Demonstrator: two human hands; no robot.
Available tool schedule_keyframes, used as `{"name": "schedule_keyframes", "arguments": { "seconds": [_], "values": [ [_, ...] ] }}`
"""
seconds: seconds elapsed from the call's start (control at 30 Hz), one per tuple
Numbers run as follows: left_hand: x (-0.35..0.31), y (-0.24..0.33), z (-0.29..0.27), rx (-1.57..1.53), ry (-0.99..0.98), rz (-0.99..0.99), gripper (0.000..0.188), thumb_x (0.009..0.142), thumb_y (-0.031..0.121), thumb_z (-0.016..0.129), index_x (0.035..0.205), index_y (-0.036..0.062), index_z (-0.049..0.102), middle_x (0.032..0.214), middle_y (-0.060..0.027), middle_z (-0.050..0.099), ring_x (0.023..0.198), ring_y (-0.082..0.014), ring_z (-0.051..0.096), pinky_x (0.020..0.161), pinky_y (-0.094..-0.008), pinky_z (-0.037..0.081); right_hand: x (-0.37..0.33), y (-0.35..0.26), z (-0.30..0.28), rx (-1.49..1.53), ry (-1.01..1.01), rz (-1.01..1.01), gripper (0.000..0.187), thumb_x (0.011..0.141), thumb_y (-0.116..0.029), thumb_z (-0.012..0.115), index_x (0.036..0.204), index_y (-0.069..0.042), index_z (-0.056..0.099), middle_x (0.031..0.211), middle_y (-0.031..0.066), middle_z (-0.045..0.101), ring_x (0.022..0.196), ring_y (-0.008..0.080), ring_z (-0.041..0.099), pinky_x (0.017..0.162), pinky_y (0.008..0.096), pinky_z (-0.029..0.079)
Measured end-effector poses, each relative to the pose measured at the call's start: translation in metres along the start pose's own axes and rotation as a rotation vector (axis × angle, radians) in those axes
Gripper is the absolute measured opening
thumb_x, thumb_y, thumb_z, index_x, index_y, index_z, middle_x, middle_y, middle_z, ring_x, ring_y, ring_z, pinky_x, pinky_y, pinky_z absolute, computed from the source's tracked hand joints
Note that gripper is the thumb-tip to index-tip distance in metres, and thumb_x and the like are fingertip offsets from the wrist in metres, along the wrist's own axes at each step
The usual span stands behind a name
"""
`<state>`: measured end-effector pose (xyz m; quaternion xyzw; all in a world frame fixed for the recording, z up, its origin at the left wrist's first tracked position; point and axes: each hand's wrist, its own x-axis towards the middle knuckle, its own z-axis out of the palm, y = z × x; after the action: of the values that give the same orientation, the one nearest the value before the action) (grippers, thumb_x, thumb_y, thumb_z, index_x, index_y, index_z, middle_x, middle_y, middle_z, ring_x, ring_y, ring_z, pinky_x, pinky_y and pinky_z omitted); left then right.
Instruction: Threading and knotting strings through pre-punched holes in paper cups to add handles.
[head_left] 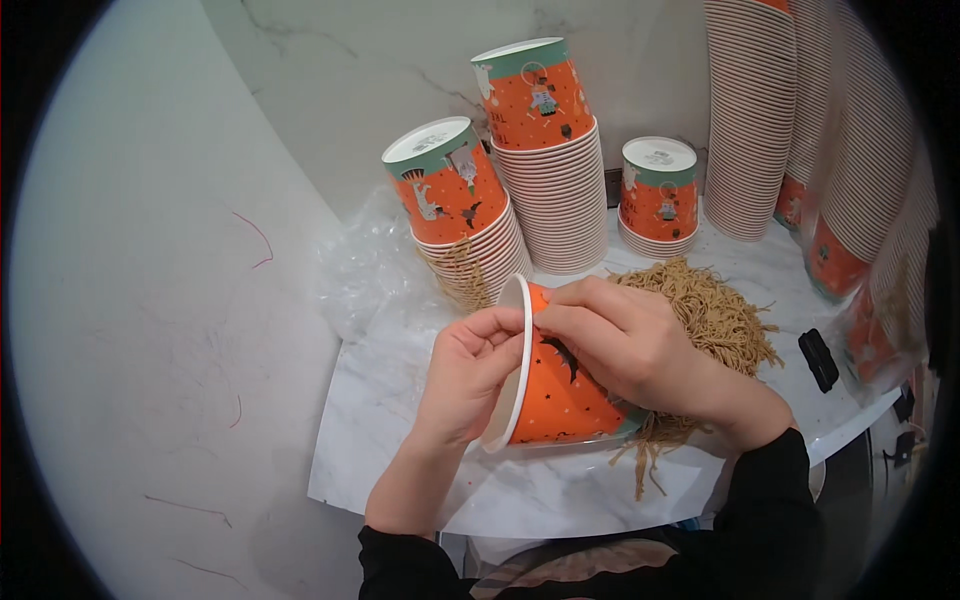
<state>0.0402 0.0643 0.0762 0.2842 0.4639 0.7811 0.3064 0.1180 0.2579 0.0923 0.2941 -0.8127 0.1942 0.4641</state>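
An orange paper tub (560,405) with a white rim and a bat print lies tipped on its side between my hands, its mouth facing left. My left hand (455,380) reaches into the mouth, fingers bent against the inner wall near the rim. From outside, my right hand (635,335) pinches the same wall close to the rim. Whether a strand runs between the fingertips is too small to tell. Just behind my right hand sits a heap of tan string (725,315), with loose ends trailing below the tub's base.
Upside-down stacks of matching tubs stand behind: a left stack (450,190) draped with tan strands, a taller one (545,180), and a short one (660,195). Tall nested stacks (750,120) fill the right. Clear plastic wrap (370,260) and a black clip (818,360) lie on the marbled table (390,460).
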Motion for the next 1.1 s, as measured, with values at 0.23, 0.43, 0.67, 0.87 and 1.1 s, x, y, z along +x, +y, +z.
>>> {"name": "schedule_keyframes", "arguments": {
  "seconds": [0.23, 0.43, 0.67, 0.87, 1.1],
  "values": [
    [-0.001, -0.002, 0.011, 0.236, 0.043, 0.098, 0.019, 0.096, -0.004, 0.053, 0.113, -0.0057, 0.062, 0.105, -0.0065, 0.068, 0.097, -0.0097, 0.064, 0.088, -0.0245, 0.052, -0.001, 0.003, 0.005, 0.09, 0.047, 0.046, 0.024, 0.079, -0.008, 0.066, 0.103, -0.005, 0.066, 0.09, 0.0065, 0.061, 0.075, 0.0234, 0.067, 0.062, 0.0326, 0.055],
    [-0.008, 0.006, 0.008, 0.332, 0.009, 0.059, 0.01, 0.094, -0.001, 0.052, 0.101, -0.0019, 0.059, 0.098, -0.0017, 0.064, 0.09, -0.007, 0.058, 0.082, -0.023, 0.047, 0.005, 0.015, -0.022, 0.073, -0.215, 0.055, 0.014, 0.082, -0.007, 0.067, 0.095, -0.007, 0.065, 0.089, 0.0052, 0.06, 0.072, 0.0245, 0.066, 0.059, 0.0358, 0.053],
    [-0.007, 0.006, 0.021, 1.249, 0.12, 0.626, 0.006, 0.084, 0.0, 0.06, 0.09, -0.0013, 0.058, 0.099, -0.0096, 0.058, 0.085, -0.0165, 0.059, 0.082, -0.0276, 0.047, 0.003, 0.013, -0.022, 0.177, -0.219, 0.268, 0.012, 0.084, -0.008, 0.069, 0.096, -0.005, 0.067, 0.081, 0.0063, 0.064, 0.069, 0.0237, 0.066, 0.06, 0.0328, 0.053],
    [-0.007, 0.001, 0.013, 0.689, 0.062, 0.201, 0.006, 0.088, -0.002, 0.057, 0.094, -0.0012, 0.058, 0.101, -0.0066, 0.061, 0.091, -0.013, 0.06, 0.085, -0.0254, 0.047, 0.003, 0.006, -0.016, 0.8, -0.205, 0.643, 0.015, 0.089, -0.005, 0.064, 0.101, 0.001, 0.069, 0.082, 0.005, 0.07, 0.075, 0.0099, 0.065, 0.068, 0.0258, 0.054],
    [0.016, 0.002, -0.013, 0.141, -0.017, -0.166, 0.023, 0.09, -0.005, 0.053, 0.112, -0.0011, 0.059, 0.104, -0.0046, 0.066, 0.092, -0.0104, 0.065, 0.084, -0.0248, 0.053, 0.003, 0.011, -0.012, 0.702, -0.274, 0.677, 0.015, 0.088, -0.002, 0.068, 0.102, 0.003, 0.069, 0.089, 0.0042, 0.071, 0.081, 0.0082, 0.067, 0.075, 0.0244, 0.054]
  ]
}}
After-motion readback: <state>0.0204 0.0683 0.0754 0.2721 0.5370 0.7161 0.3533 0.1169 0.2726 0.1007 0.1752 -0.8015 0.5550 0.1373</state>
